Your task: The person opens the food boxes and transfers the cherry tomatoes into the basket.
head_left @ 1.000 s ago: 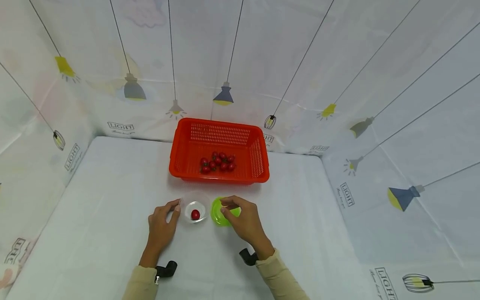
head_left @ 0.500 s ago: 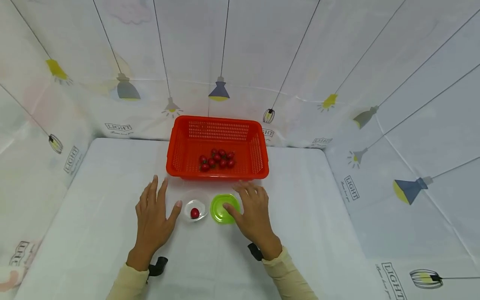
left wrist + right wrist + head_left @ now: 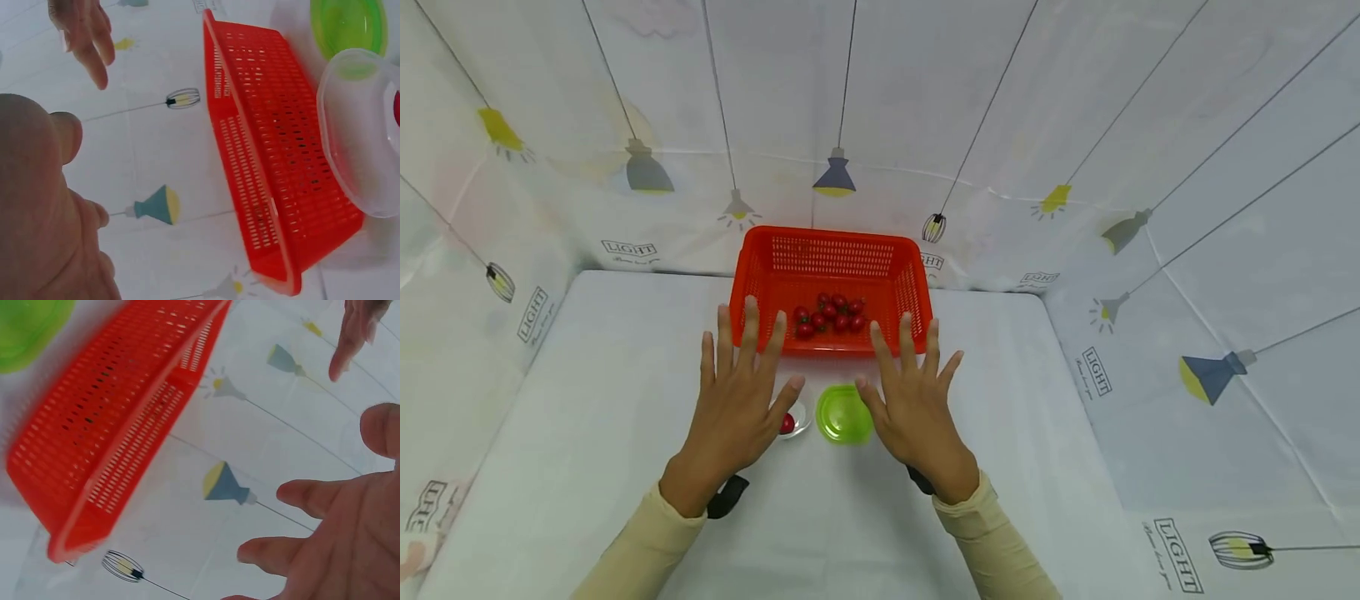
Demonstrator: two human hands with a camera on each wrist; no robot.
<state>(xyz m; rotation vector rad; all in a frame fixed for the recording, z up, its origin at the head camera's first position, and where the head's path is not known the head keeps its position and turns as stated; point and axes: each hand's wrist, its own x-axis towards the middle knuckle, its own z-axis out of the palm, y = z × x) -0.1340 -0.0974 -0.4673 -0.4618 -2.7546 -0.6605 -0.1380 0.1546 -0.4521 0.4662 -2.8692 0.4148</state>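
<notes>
Both hands are raised with fingers spread and hold nothing. In the head view my left hand (image 3: pixel 733 408) hovers over the left side of a small clear plastic container (image 3: pixel 356 131), partly hiding it. One red cherry tomato (image 3: pixel 787 423) lies inside that container. To its right is a round green lid (image 3: pixel 844 415), flat on the table. My right hand (image 3: pixel 917 408) is held just right of the lid, its thumb overlapping the lid's edge in the view. Behind them stands a red plastic basket (image 3: pixel 891 283) with several cherry tomatoes (image 3: pixel 831 315) on its bottom.
A white cloth covers the table (image 3: pixel 1000 433). White sheets printed with hanging lamps form walls (image 3: pixel 985 125) behind and at both sides. The basket stands close to the back wall. A black wrist camera mount (image 3: pixel 727 497) shows under the left wrist.
My left fingers have left the clear container's rim. Both hands have lifted and spread wide, the left moving over the container. My right hand has moved off the lid to the right.
</notes>
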